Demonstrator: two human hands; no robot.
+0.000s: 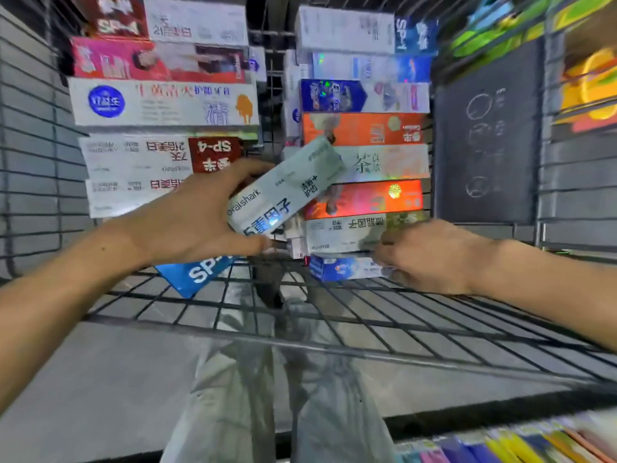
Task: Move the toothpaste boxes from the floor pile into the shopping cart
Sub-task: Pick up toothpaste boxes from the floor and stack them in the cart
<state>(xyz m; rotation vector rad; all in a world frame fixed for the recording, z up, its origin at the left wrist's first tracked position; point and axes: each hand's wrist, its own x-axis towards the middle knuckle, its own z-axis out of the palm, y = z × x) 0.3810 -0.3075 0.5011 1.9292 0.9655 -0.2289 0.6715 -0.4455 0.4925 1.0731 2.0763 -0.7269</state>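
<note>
I look down into a wire shopping cart (334, 315). Two rows of toothpaste boxes lie in it, a left row (163, 101) and a right row (364, 128). My left hand (197, 215) grips a pale green-white Oralshark box (283, 188), tilted over the gap between the rows. My right hand (430, 255) has its fingers curled on the near boxes of the right row, at a white box (344, 233) and a blue-white box (344, 267). A blue SP box (197, 274) lies under my left hand on the wire floor.
The cart's wire sides rise at left (33, 162) and right (567, 182). A dark panel with chalk-like marks (484, 135) stands at the right wall. Colourful packages (521, 442) lie at the bottom right, outside the cart. My legs show through the mesh.
</note>
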